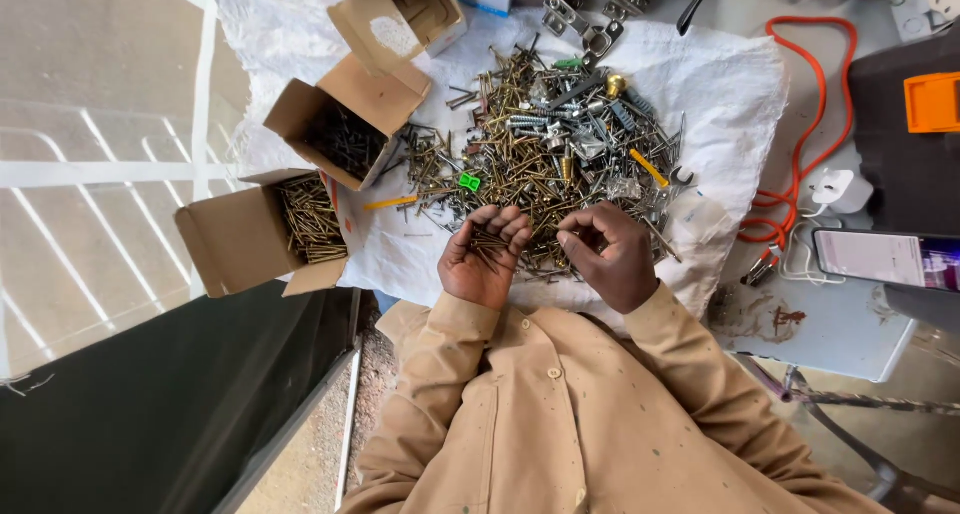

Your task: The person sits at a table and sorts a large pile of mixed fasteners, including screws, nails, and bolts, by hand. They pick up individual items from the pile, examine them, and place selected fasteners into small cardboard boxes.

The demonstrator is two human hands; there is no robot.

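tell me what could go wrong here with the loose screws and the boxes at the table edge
1. The cupped left hand holds a bundle of dark screws; tipping it could spill them.
2. The open cardboard box of brass screws overhangs the table edge and might fall.
3. Sharp points in the mixed metal fastener pile could prick the right hand.

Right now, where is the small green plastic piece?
In the head view, the small green plastic piece lies at the near left edge of the screw pile, just beyond the left hand.
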